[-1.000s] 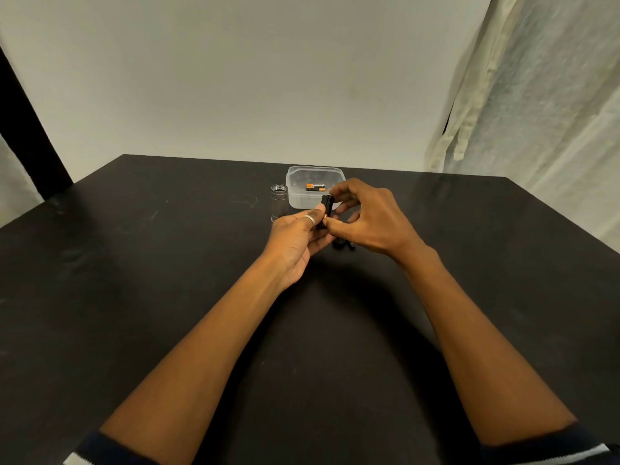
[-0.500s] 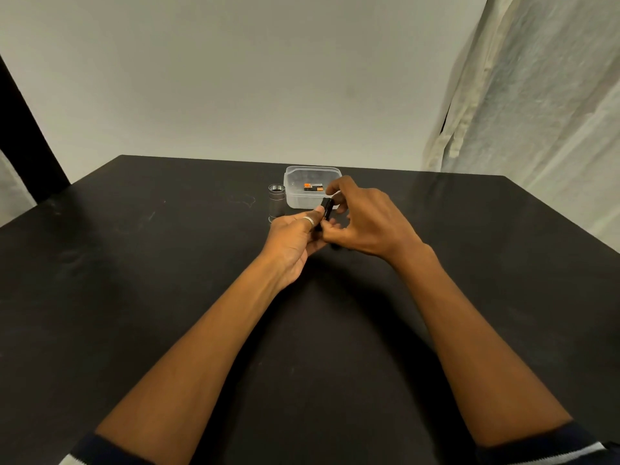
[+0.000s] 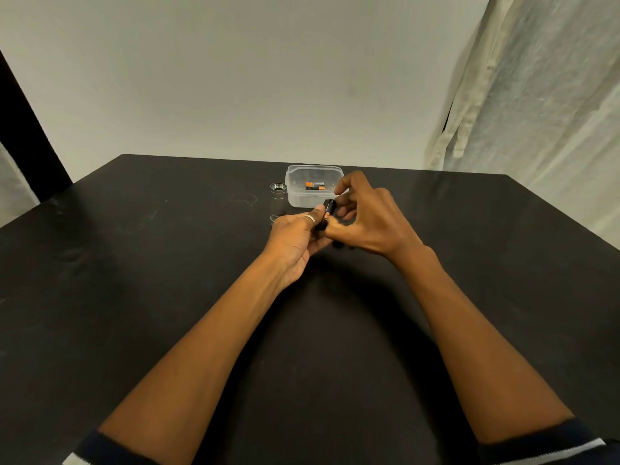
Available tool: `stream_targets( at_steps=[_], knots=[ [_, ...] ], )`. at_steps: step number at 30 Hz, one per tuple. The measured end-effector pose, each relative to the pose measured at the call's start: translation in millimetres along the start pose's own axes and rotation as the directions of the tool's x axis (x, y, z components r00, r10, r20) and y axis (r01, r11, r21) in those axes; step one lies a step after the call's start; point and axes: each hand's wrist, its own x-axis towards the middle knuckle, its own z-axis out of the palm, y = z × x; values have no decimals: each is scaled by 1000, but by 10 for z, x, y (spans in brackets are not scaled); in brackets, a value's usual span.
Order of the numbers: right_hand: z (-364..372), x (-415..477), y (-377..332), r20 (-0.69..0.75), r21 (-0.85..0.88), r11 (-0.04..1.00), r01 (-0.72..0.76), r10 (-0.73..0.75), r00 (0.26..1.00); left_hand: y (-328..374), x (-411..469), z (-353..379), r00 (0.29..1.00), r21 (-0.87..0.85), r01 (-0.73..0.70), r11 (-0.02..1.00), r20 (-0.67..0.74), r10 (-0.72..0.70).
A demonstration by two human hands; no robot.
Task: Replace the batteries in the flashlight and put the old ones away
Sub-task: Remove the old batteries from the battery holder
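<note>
My left hand (image 3: pixel 295 239) grips a small black battery holder (image 3: pixel 328 211), tilted with its top end toward the far right. My right hand (image 3: pixel 365 223) meets it from the right, thumb pressed on its lower end and fingers curled around the top. Just behind the hands stands a clear plastic tub (image 3: pixel 313 190) with an orange-and-black battery (image 3: pixel 315 186) lying in it. The silver flashlight body (image 3: pixel 278 200) stands upright to the left of the tub, open end up. Small dark parts (image 3: pixel 342 246) lie on the table under my right hand, mostly hidden.
The black table (image 3: pixel 167 297) runs to a white wall at the back. A pale curtain (image 3: pixel 536 95) hangs at the right, past the table's right edge. A dark post (image 3: pixel 23 122) stands at the far left.
The holder has tilted further toward the right in my left hand. My right fingers have shifted around its top end, and the thumb now presses its lower end.
</note>
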Motion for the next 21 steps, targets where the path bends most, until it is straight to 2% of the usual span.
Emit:
stream_targets(
  at_steps=[2, 7, 13, 16, 21],
  knots=[
    [13, 2, 15, 0, 41, 999, -13, 13, 1000, 5, -1, 3, 1000, -13, 5, 1000, -13, -5],
    [36, 25, 9, 17, -19, 998, 63, -63, 998, 24, -3, 17, 998, -61, 12, 998, -59, -16],
    [35, 42, 68, 29, -15, 999, 48, -48, 998, 27, -16, 26, 999, -99, 14, 995, -27, -17],
    [18, 47, 84, -12, 15, 1000, 17, -17, 1000, 17, -3, 19, 999, -95, 5, 995, -31, -8],
    [10, 75, 70, -165, 107, 992, -70, 87, 982, -1, 22, 4, 1000, -104, 20, 994, -10, -21]
  ],
)
